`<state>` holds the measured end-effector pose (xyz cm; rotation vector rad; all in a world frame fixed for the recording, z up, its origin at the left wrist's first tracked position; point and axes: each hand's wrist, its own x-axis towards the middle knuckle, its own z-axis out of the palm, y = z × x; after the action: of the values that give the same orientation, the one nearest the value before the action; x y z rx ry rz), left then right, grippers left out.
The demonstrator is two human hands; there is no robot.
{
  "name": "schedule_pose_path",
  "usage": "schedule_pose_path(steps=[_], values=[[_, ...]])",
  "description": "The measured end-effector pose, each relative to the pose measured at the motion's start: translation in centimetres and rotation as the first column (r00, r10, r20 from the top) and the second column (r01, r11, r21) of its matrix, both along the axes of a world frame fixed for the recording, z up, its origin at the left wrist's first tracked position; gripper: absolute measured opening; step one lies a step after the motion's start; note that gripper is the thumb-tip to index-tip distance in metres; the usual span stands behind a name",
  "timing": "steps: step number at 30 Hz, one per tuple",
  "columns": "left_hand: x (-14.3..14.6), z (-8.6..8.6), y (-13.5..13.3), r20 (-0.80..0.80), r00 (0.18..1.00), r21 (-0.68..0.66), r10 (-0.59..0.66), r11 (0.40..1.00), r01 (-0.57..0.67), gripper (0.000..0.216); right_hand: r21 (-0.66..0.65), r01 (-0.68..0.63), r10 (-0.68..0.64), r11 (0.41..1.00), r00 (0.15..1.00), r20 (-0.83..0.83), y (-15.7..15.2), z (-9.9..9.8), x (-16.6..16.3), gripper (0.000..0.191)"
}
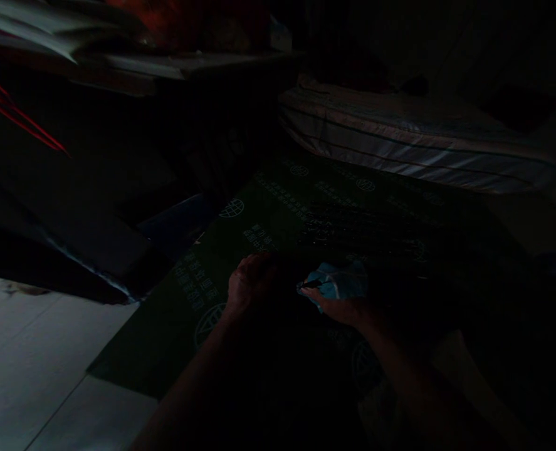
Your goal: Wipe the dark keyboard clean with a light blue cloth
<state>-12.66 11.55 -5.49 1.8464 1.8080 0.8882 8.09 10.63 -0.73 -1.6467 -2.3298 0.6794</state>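
Note:
The scene is very dark. My left hand [248,283] rests knuckles-up on a dark green printed sheet [240,219] spread on the floor; its fingers curl under and what they hold, if anything, is hidden. My right hand [338,307] lies just to its right, fingers closed on a light blue cloth [341,280], with a small dark tip showing at the cloth's left edge. Both forearms reach in from the bottom of the view.
Pale floor tiles [28,351] lie at the lower left. A striped mattress edge [400,147] runs across the upper right. A dark shelf or table [165,66] with papers stands at the upper left, with red lines [19,119] beside it.

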Motion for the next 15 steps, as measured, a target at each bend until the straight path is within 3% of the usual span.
schedule_pose_path(steps=[7, 15], values=[[0.1, -0.4, 0.1, 0.019, 1.0, 0.015, 0.0, 1.0, 0.0, 0.038, -0.093, 0.09, -0.089, 0.992, 0.996, 0.012, 0.0, 0.7, -0.3, 0.031], [0.3, 0.2, -0.1, 0.004, 1.0, 0.004, 0.001, 1.0, -0.001, 0.034, -0.048, 0.031, -0.034, 0.998, 0.997, -0.065, 0.0, -0.5, -0.2, 0.03]])
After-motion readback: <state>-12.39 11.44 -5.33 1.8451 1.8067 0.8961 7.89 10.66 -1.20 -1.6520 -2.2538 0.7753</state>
